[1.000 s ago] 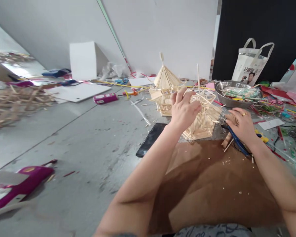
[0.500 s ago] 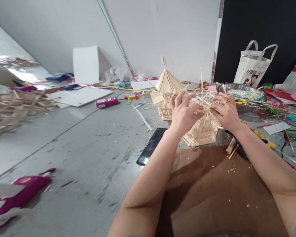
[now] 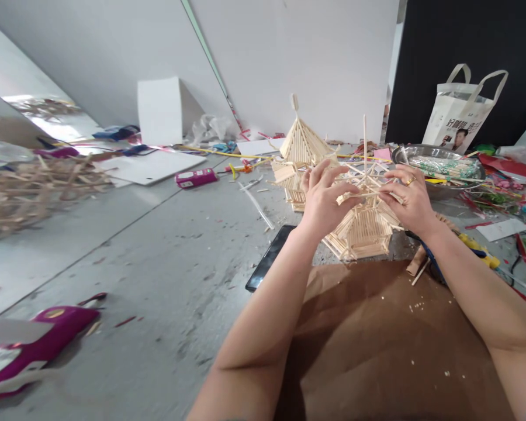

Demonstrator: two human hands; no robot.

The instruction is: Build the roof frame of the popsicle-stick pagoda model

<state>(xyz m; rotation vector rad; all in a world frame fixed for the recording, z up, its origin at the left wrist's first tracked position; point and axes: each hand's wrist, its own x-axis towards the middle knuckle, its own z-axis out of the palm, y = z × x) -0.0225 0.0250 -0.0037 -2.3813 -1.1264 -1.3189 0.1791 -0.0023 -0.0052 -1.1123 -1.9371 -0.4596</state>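
A small pavilion model of thin wooden sticks (image 3: 363,231) stands on the floor in front of me, with an upright stick (image 3: 365,137) at the centre of its open, spoked roof frame. My left hand (image 3: 326,196) pinches the left end of a thin wooden stick (image 3: 369,193) lying crosswise over the near side of that frame. At the other end, my right hand (image 3: 407,193), with a ring on one finger, has thumb and fingertips closed on the same stick. Behind my left hand is a second stick model (image 3: 304,142) with a pointed, covered roof. Fingers partly hide both models.
Brown paper (image 3: 377,345) lies before me. A black phone (image 3: 269,260) sits left of my forearm. Purple devices (image 3: 196,178) rest on the floor. At right are a metal bowl (image 3: 453,186) of wrapped sticks, a bag (image 3: 458,120) and scraps. A stick heap (image 3: 39,190) lies far left.
The whole view has shifted slightly, so things appear a little further right. Both hands stay at the roof frame, with fingertips barely moved.
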